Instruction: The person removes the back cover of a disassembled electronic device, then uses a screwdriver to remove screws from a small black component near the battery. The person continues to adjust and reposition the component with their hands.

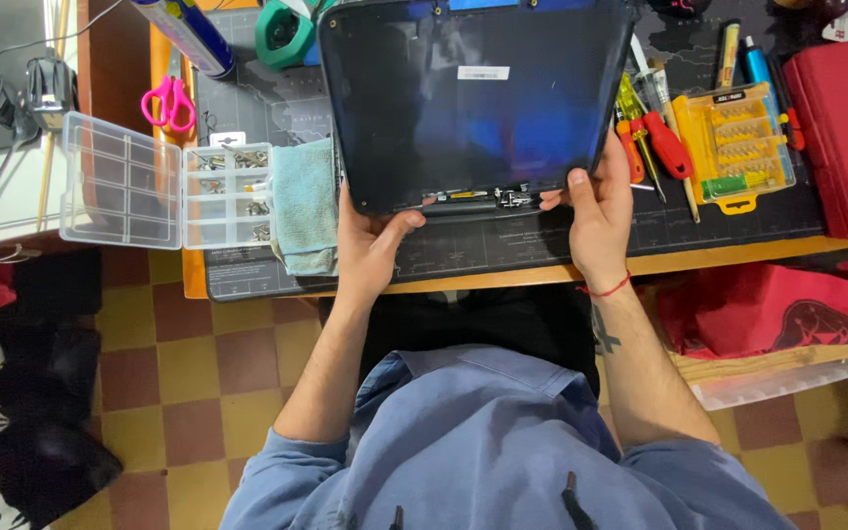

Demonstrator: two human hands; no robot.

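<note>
A dark laptop screen panel [473, 98] with metal hinges along its near edge is held tilted above a black cutting mat [503, 245] on the desk. My left hand [370, 245] grips the panel's near left corner, thumb on the bottom edge. On the near right corner sits my right hand [596, 211], thumb pressed on the frame, with a red string around the wrist.
An open clear parts box [164, 191] with screws overhangs the desk's left edge beside a teal cloth [304, 206]. Pink scissors [169, 103], screwdrivers [655, 137], a yellow bit set [733, 137] and a red case [846, 128] lie around. Checkered floor below.
</note>
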